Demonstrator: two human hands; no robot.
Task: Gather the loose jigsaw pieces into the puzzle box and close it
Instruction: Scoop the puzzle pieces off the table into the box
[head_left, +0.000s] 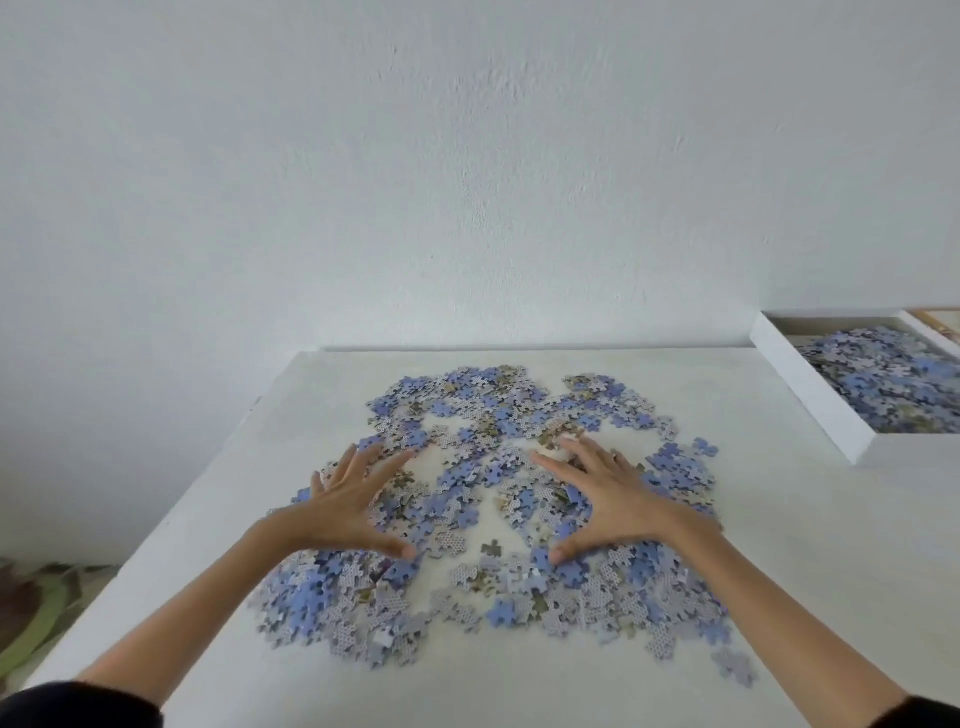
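while the loose jigsaw pieces (457, 488) lie spread in a wide, ragged patch over the middle of the white table (519, 691), both hands rest palm down on them; the left hand (345, 506) sits on the left part of the patch, fingers straight and fanned wide, pointing far and right, thumb stretched toward the near middle; the right hand (605, 501) mirrors it on the right part, fingers straight and splayed, pointing far and left, thumb tip touching pieces near the middle; neither hand grips or pinches anything; between the 2 hands a few bare spots of table show among scattered pieces; the pieces are mostly blue on 1 face and pale grey with a fine pattern on the other, with some olive-brown ones mixed in; the patch is densest along the near side, beside both forearms, and a few single pieces lie apart at the near right; the puzzle box (810, 400), white and open at the top, stands at the far right of the table, well apart from the patch and partly cut off by the frame edge; a layer of boxed pieces (893, 384) in the same colours lies inside it; dark sleeves (78, 706) show at both near corners; a plain white wall (467, 156) rises behind the table; a green and brown patterned floor covering (31, 613) shows at the near left, below the table's edge
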